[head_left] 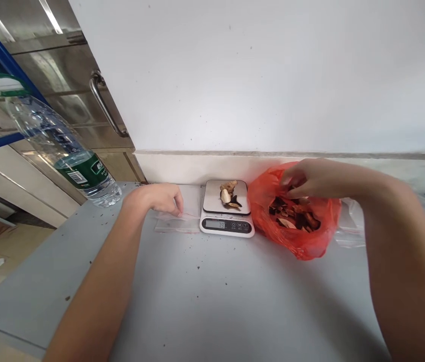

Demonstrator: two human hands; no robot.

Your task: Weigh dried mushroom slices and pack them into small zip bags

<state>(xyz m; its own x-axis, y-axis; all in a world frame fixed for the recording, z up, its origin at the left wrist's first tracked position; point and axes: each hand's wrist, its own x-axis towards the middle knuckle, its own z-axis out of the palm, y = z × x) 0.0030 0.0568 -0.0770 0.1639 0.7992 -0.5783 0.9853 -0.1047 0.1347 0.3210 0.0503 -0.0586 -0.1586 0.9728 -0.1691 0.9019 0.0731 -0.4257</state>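
Note:
My left hand [166, 200] is closed, its fingertips pinched on the edge of a clear zip bag [176, 226] that lies flat on the table. Between my hands stands a small white kitchen scale [228, 226], its display lit; it seems to read 79. On its plate rest several dried brown and pale slices [229, 195], perhaps dried mushroom. My right hand [312, 178] reaches over the rim into an open red plastic bag [303, 249] holding dark dried slices [295, 216]. The right fingers are curled together, and what they hold is partly hidden.
A large water bottle [65, 146] with a green handle stands at the table's left edge. More clear bags [350, 226] lie right of the red bag. Behind the grey table [212, 301] rises a white wall [265, 75]. Dark crumbs are scattered about.

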